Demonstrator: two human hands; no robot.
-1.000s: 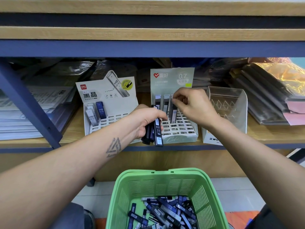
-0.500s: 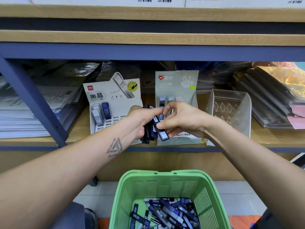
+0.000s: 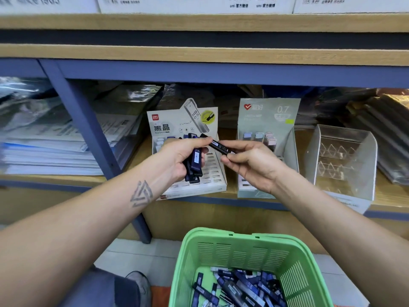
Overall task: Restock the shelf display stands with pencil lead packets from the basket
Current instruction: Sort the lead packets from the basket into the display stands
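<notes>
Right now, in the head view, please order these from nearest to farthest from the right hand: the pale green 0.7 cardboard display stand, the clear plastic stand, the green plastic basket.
From the right hand:
1. Pale green 0.7 cardboard display stand, directly behind the hand.
2. Clear plastic stand, farther right on the shelf.
3. Green plastic basket, down near the floor.

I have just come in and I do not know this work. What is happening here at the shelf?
A person is restocking pencil lead packets. The left hand grips a bundle of dark blue packets, and the right hand pinches a single packet between the two hands. This happens in front of the white 0.5 HB display stand and the grey-green 0.7 display stand, which both stand on the wooden shelf. Below, the green basket holds many more packets.
</notes>
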